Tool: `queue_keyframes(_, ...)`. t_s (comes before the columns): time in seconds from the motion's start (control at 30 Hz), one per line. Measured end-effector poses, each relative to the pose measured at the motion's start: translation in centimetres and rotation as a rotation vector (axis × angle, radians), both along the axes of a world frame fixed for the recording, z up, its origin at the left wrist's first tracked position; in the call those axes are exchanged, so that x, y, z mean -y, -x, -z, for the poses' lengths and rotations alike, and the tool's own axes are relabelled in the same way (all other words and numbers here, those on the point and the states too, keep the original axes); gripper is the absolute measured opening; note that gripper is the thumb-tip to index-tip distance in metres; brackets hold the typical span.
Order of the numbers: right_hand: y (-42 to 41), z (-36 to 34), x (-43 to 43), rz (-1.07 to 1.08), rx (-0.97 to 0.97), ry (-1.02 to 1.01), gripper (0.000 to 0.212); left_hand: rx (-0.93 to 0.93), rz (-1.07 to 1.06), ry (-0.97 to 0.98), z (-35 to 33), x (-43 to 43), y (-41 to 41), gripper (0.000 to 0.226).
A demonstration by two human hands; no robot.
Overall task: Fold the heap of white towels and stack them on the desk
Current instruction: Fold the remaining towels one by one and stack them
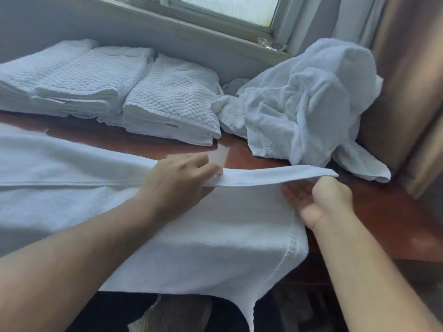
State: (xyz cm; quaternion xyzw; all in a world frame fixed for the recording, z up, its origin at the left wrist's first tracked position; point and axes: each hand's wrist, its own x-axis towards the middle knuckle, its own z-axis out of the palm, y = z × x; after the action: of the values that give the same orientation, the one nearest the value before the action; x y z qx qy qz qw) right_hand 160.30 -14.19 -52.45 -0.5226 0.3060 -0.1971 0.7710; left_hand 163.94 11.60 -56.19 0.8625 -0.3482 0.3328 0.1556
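While the towel (215, 236) is pinched at its edge by the left hand (177, 180) above the worktop (383, 212), the right hand (321, 202) is held beneath, fingers straight.

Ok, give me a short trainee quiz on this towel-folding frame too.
1. Fill in: the folded towels sit at the back ___ of the desk.
2. True or false: the heap of unfolded towels lies at the back right of the desk.
3. What does the left hand hold?
A) the lifted edge of the spread towel
B) a clothes hanger
C) nothing
Key: 1 left; 2 true; 3 A.
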Motion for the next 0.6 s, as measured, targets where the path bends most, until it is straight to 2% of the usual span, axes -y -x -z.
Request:
queue_keyframes(0.1, -1.3, 0.8, -1.1, 0.133, 0.030, 0.072, 0.042, 0.004, 0.011, 0.021, 0.1, 0.0, 0.1, 0.026)
queue_keyframes(0.23, -4.1, -0.2, -2.2, 0.250, -0.006, 0.402, 0.024, 0.006, 0.018, 0.017, 0.2, 0.1, -0.1, 0.029)
queue_keyframes(0.3, -4.9, -0.8, -2.9, 0.308, 0.019, 0.468, 0.023, 0.001, 0.007, 0.016, 0.2, 0.0, -0.2, 0.025)
queue_keyframes(0.37, -5.2, -0.6, -3.4, 0.359, 0.073, 0.341, 0.020, 0.011, -0.001, 0.019, 0.1, -0.1, -0.2, 0.025)
queue_keyframes(0.43, -4.4, 0.4, -4.0, 0.340, 0.148, 0.083, 0.026, 0.023, 0.009, 0.018, 0.0, -0.2, 0.0, 0.029)
queue_keyframes(0.47, -3.7, 1.1, -3.9, 0.307, 0.196, 0.031, 0.030, 0.024, 0.031, 0.016, -0.1, -0.3, 0.1, 0.030)
queue_keyframes(0.6, -1.7, 3.3, -1.3, 0.100, 0.269, 0.187, 0.025, 0.010, 0.118, -0.020, -0.2, -0.4, 0.3, 0.018)
